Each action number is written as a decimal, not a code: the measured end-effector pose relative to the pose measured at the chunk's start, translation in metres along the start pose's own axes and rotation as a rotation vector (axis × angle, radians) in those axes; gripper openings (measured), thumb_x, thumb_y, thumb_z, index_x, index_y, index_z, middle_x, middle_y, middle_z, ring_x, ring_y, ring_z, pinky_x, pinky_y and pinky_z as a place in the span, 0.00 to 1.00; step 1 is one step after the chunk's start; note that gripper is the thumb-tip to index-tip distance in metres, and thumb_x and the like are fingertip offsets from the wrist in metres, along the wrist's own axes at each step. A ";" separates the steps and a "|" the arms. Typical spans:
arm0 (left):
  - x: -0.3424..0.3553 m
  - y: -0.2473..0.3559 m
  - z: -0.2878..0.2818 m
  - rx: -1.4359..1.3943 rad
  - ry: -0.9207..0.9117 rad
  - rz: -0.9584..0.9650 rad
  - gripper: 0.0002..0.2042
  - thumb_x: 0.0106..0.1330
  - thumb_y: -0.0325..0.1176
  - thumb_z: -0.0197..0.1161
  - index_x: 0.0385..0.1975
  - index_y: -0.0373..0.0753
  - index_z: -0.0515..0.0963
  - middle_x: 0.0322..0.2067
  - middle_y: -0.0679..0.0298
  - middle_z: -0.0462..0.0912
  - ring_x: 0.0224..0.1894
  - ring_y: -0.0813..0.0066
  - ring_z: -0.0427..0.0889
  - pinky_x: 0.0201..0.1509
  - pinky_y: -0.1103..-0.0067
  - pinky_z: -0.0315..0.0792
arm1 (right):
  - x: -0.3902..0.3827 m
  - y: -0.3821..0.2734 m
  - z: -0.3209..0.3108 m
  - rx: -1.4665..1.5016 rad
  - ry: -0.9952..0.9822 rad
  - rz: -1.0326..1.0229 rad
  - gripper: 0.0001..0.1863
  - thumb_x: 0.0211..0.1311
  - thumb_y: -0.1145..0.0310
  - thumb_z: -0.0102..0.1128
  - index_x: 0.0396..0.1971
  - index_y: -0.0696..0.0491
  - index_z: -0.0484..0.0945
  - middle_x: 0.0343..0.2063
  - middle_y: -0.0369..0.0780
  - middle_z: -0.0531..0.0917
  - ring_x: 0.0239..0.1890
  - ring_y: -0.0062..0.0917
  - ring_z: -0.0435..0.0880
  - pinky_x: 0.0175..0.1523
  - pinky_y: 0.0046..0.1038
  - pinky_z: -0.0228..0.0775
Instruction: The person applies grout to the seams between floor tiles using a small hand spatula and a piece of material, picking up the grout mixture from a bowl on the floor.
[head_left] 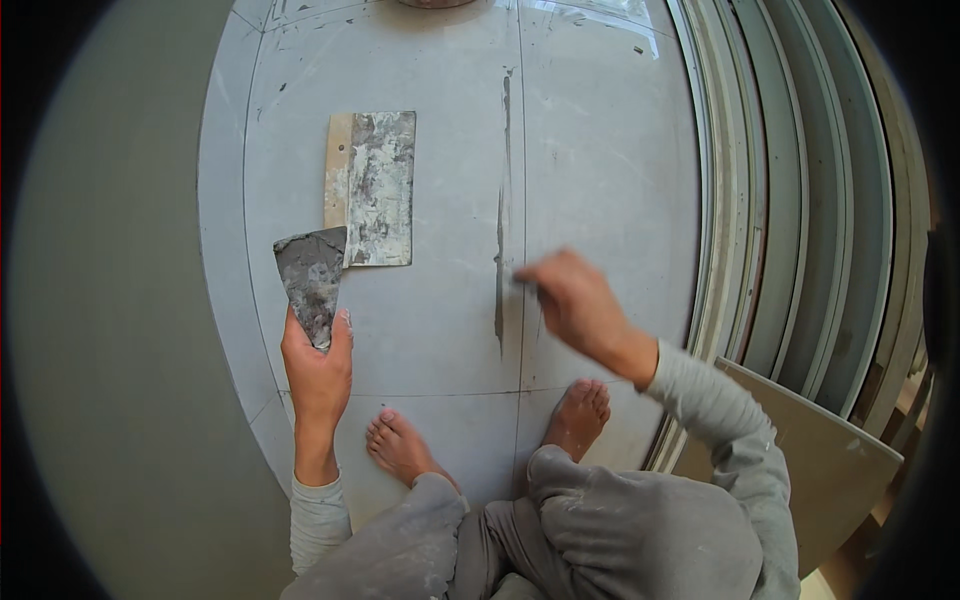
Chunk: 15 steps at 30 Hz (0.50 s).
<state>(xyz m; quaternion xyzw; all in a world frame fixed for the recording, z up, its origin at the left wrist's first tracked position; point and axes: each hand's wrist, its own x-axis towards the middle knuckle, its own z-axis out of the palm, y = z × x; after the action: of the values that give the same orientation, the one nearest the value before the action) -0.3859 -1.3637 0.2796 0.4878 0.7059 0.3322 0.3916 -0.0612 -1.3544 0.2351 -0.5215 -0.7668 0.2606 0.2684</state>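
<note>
My left hand grips a putty knife by its lower end, with the blade pointing away from me. Grey paste coats the blade. My right hand is closed and slightly blurred, pinching a small dark piece whose kind I cannot make out. Just left of that hand, a smeared strip of grey paste runs lengthwise on the tiled floor, beside a tile joint. Beyond my left hand lies a wide scraper with a wooden edge and a stained metal blade; the putty knife overlaps its near corner in view.
My bare feet stand on the tiles close by. Metal door tracks line the right side, with a board near my right elbow. A grey wall rises on the left. The rim of a round container shows at the far edge.
</note>
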 end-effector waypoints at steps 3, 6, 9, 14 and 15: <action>-0.001 0.004 -0.003 0.005 0.001 -0.036 0.13 0.72 0.26 0.62 0.53 0.30 0.74 0.32 0.67 0.81 0.31 0.82 0.75 0.37 0.79 0.72 | 0.146 0.057 -0.026 -0.196 0.240 -0.102 0.12 0.59 0.82 0.57 0.39 0.54 0.85 0.36 0.44 0.88 0.42 0.45 0.83 0.49 0.42 0.78; 0.004 0.010 -0.004 -0.015 0.023 -0.041 0.14 0.72 0.26 0.61 0.54 0.30 0.74 0.32 0.67 0.81 0.31 0.82 0.75 0.37 0.79 0.72 | 0.250 0.105 -0.036 -0.388 0.301 -0.188 0.11 0.56 0.78 0.60 0.39 0.54 0.85 0.37 0.45 0.88 0.44 0.47 0.82 0.52 0.44 0.76; 0.019 -0.002 0.013 -0.043 0.009 -0.028 0.13 0.72 0.26 0.62 0.54 0.30 0.74 0.33 0.67 0.81 0.32 0.82 0.75 0.38 0.79 0.72 | 0.265 0.118 -0.039 -0.481 0.244 -0.095 0.10 0.55 0.77 0.61 0.38 0.54 0.85 0.36 0.45 0.87 0.44 0.46 0.82 0.52 0.45 0.75; 0.027 0.001 0.022 0.027 0.017 0.016 0.13 0.72 0.26 0.62 0.53 0.31 0.75 0.33 0.67 0.81 0.32 0.82 0.75 0.39 0.79 0.73 | 0.129 0.083 0.012 -0.240 0.139 -0.223 0.10 0.56 0.81 0.54 0.36 0.53 0.79 0.34 0.42 0.83 0.41 0.42 0.79 0.46 0.42 0.76; 0.029 0.001 0.027 0.009 0.003 0.017 0.13 0.72 0.26 0.62 0.53 0.31 0.75 0.34 0.67 0.81 0.32 0.82 0.75 0.39 0.79 0.73 | 0.089 0.065 0.019 -0.216 0.088 -0.248 0.12 0.54 0.81 0.54 0.38 0.53 0.76 0.33 0.42 0.80 0.41 0.41 0.78 0.44 0.40 0.76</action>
<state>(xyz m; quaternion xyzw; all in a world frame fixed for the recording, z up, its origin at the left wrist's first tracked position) -0.3678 -1.3340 0.2607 0.4951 0.7038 0.3332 0.3854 -0.0593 -1.2523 0.1894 -0.4596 -0.8363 0.1187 0.2743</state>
